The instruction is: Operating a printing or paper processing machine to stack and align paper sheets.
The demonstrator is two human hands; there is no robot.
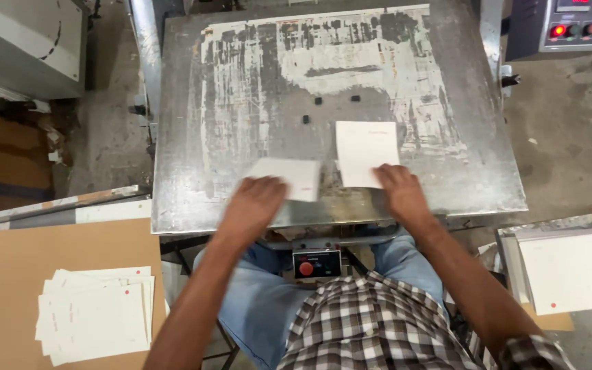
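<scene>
A worn metal press plate [241, 89], streaked grey and white, fills the middle of the head view. My left hand [258, 202] rests on the near corner of a small white card [289, 177] that lies tilted and blurred near the plate's front edge. My right hand [399, 192] presses its fingers on the bottom edge of a second white card [366, 152], which lies flat just below three small black stops [318, 101].
A loose stack of white cards [94, 314] lies on brown cardboard [8, 274] at lower left. Another stack of white sheets [573, 270] sits at right. A control box with a red button [305, 268] hangs under the plate. A panel with coloured lamps [579, 29] is top right.
</scene>
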